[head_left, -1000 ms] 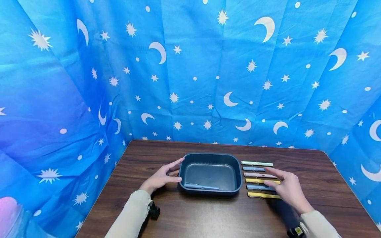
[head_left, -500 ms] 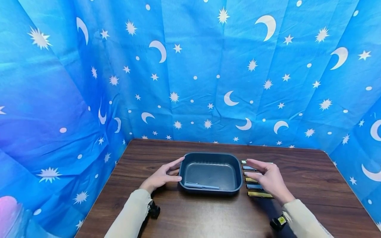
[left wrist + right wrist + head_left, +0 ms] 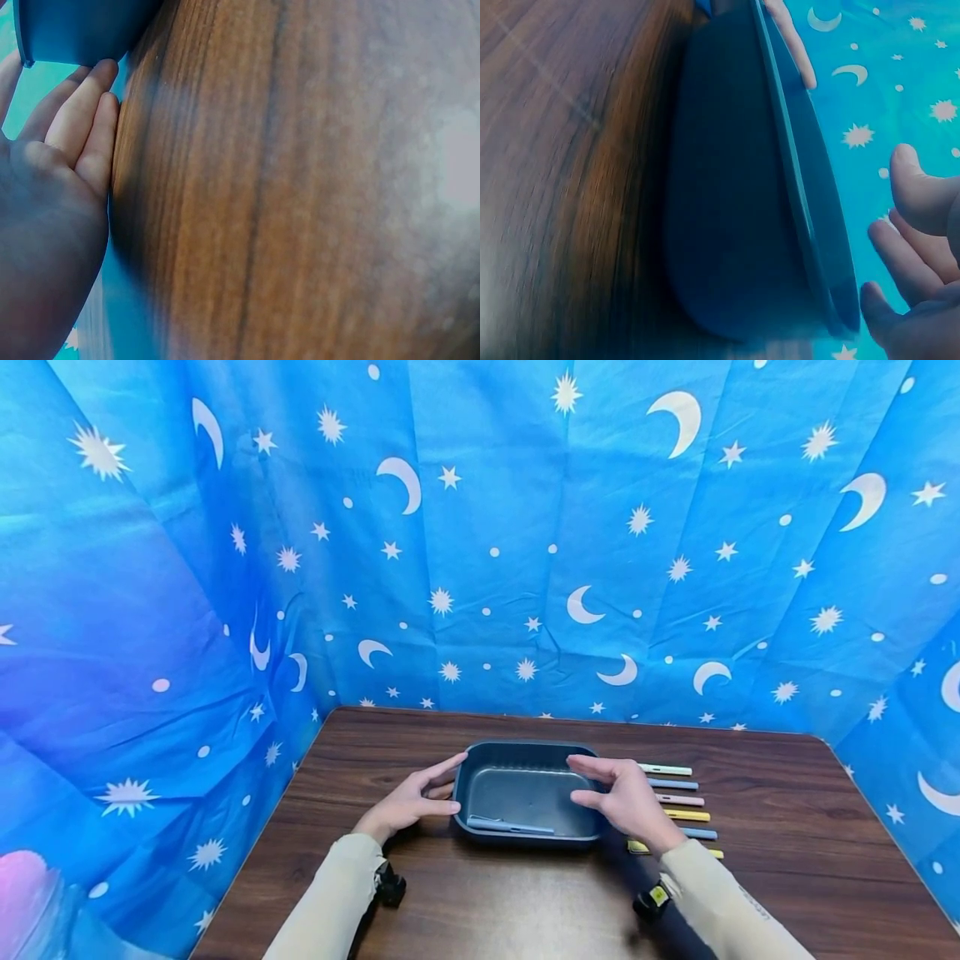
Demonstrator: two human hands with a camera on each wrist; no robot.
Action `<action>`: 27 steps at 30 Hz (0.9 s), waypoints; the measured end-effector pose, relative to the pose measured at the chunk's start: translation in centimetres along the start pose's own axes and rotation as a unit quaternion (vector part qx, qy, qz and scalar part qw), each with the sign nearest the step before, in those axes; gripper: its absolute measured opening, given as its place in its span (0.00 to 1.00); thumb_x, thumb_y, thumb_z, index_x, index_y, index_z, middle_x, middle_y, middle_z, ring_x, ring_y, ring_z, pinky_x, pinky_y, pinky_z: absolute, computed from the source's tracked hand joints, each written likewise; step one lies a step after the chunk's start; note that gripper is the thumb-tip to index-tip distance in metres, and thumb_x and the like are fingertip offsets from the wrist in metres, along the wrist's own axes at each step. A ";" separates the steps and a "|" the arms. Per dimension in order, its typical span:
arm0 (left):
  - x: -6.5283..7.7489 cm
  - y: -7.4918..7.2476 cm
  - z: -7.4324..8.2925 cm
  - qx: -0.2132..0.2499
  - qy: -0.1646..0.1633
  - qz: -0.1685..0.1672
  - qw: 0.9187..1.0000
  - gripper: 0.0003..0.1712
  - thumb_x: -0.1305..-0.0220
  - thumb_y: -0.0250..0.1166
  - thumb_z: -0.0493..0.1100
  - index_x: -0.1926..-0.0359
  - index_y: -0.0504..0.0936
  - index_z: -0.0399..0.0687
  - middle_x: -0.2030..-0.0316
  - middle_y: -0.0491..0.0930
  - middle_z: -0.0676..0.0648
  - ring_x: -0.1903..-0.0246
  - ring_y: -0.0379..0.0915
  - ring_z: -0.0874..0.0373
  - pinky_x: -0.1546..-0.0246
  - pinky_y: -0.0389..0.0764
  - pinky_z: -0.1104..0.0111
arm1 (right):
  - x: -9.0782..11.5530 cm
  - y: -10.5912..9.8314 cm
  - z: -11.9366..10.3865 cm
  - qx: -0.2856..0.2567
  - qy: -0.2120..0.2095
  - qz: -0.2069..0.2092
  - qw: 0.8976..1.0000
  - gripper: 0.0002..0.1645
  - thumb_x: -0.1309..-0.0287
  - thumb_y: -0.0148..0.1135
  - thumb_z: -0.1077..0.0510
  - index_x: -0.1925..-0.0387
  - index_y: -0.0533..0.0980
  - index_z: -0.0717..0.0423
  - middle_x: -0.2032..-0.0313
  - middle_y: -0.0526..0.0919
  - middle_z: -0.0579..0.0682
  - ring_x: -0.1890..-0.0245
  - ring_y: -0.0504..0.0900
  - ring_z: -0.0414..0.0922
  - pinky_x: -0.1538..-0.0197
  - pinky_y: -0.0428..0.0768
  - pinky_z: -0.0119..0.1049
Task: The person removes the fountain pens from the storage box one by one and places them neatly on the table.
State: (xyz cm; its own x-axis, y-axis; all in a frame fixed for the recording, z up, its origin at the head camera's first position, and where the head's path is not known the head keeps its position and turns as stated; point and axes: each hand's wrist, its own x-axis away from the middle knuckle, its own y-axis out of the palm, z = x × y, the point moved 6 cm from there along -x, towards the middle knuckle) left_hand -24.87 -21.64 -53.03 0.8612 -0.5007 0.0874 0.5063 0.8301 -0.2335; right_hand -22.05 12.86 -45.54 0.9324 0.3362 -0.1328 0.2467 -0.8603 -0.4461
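A dark blue-grey rectangular tray [image 3: 517, 785] sits on the table, with one blue pen [image 3: 510, 827] lying along its front inner side. My left hand [image 3: 405, 806] touches the tray's left wall with extended fingers and thumb; the left wrist view shows those fingers [image 3: 82, 120] against the outer wall. Over the tray's right rim hovers my right hand [image 3: 628, 797], fingers apart and nothing between them. In the right wrist view its fingertips [image 3: 904, 255] are beside the rim. Under and right of this hand lies a column of pens, including a green pen [image 3: 667, 769] and a pink pen [image 3: 682, 799], partly hidden.
More pens lie in that column: a blue pen [image 3: 675, 784], a yellow pen [image 3: 687, 815], and others nearer the front. The brown wooden table [image 3: 465, 910] ends at a blue curtain [image 3: 510, 527] printed with moons and stars.
My right hand has moved left, from above the pens to over the tray's right rim, holding nothing. My left hand, the tray and the pens have kept their places.
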 end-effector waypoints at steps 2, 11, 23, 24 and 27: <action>0.0 0.0 0.0 -0.001 0.000 0.001 1.000 0.46 0.29 0.71 0.44 0.19 0.60 0.75 0.18 0.55 0.56 0.23 0.61 0.44 0.24 0.62 0.42 | -0.5 0.7 -0.2 -0.004 -0.002 -0.011 1.000 0.32 0.37 0.73 0.65 0.32 0.79 0.54 0.36 0.83 0.56 0.34 0.81 0.52 0.38 0.81 0.56; -0.1 0.0 0.0 -0.002 0.002 0.000 1.000 0.45 0.28 0.71 0.44 0.19 0.59 0.75 0.18 0.54 0.56 0.23 0.60 0.43 0.24 0.61 0.42 | -2.0 4.0 -0.5 -0.006 -0.004 -0.081 0.997 0.30 0.38 0.73 0.67 0.34 0.79 0.61 0.37 0.83 0.62 0.37 0.83 0.56 0.36 0.80 0.59; 0.0 0.1 0.1 -0.001 0.023 -0.016 1.000 0.47 0.28 0.70 0.44 0.17 0.57 0.68 0.17 0.52 0.52 0.22 0.57 0.41 0.23 0.59 0.42 | -2.4 6.5 0.3 0.033 0.003 -0.162 0.986 0.26 0.38 0.73 0.69 0.38 0.82 0.63 0.43 0.87 0.58 0.42 0.87 0.52 0.40 0.84 0.55; 0.0 0.1 0.1 -0.002 0.023 -0.015 1.000 0.47 0.28 0.70 0.44 0.17 0.57 0.68 0.17 0.52 0.53 0.22 0.57 0.42 0.23 0.59 0.42 | -2.4 6.6 0.3 0.032 0.003 -0.166 0.986 0.25 0.39 0.73 0.70 0.39 0.82 0.64 0.43 0.87 0.58 0.42 0.87 0.52 0.41 0.84 0.54; -0.1 0.0 0.0 -0.003 0.021 -0.011 1.000 0.46 0.29 0.71 0.44 0.17 0.58 0.68 0.17 0.52 0.53 0.22 0.57 0.42 0.23 0.59 0.42 | -2.5 6.9 0.2 0.033 0.001 -0.175 0.984 0.24 0.40 0.73 0.71 0.41 0.83 0.64 0.45 0.88 0.57 0.44 0.88 0.52 0.42 0.85 0.52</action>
State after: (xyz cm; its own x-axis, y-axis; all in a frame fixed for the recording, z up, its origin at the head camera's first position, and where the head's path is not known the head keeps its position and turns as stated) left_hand -24.93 -21.64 -53.07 0.8467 -0.5295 0.0521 0.5256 0.8170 -0.2373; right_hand -22.78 6.18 -48.47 0.7945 0.6058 0.0409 0.5344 -0.6657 -0.5208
